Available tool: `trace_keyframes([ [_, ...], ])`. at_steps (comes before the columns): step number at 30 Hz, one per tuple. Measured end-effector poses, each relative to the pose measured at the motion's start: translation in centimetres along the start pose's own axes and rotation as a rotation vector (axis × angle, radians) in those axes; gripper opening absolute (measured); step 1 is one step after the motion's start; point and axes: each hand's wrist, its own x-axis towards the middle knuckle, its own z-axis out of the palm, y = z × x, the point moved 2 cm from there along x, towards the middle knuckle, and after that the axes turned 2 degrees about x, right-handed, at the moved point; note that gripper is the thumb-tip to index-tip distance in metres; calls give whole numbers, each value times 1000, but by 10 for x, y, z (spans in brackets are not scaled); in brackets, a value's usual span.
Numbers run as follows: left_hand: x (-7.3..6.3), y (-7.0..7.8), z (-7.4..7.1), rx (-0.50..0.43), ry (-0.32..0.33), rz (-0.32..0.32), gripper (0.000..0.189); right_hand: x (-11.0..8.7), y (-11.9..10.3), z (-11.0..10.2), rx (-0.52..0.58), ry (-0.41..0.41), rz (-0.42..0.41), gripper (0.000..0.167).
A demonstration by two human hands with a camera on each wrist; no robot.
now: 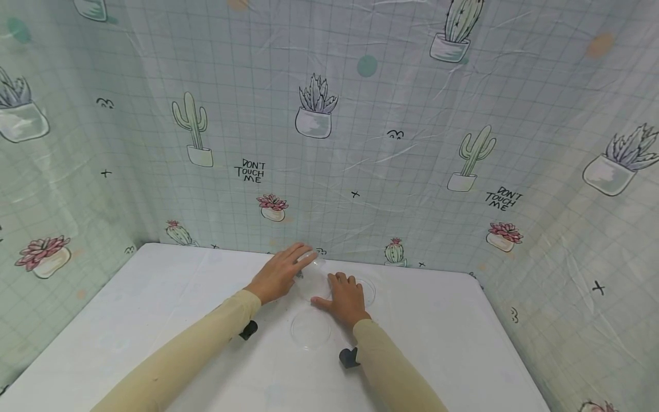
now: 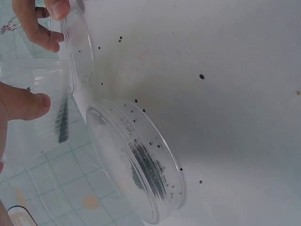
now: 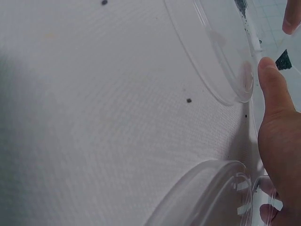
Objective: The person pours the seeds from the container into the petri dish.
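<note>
My left hand [image 1: 282,273] grips a clear plastic cup [image 2: 42,75], its thumb [image 2: 33,104] along the side. The cup is tilted, and dark seed-like grains [image 2: 62,123] lie gathered against its wall. Below it in the left wrist view, a clear round dish [image 2: 101,123] contains a heap of the same grains [image 2: 149,167]; the left hand mostly hides this dish in the head view. My right hand [image 1: 346,300] stays beside the cup, thumb spread from its fingers and nothing gripped. Nearer me lies another clear round dish [image 1: 310,330].
A further clear dish [image 1: 368,292] sits just right of the right hand. Several stray grains [image 2: 201,76] are scattered over the white tabletop [image 1: 427,332]. A cactus-print curtain [image 1: 355,149] rises behind the table and along both sides.
</note>
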Motion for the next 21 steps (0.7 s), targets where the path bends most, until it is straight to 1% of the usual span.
trace_keyframes([
  [6,0,1,1,13,-4,11,88,-2,-1,-4,8,6,-8,85],
  [12,1,4,-2,27,1,44,84,-2,-1,-5,2,8,-7,84],
  [17,1,6,-1,38,-30,43,82,-2,-2,-4,0,6,-3,85],
  [21,2,7,-1,37,-35,42,79,-2,-2,-4,1,7,-2,85],
])
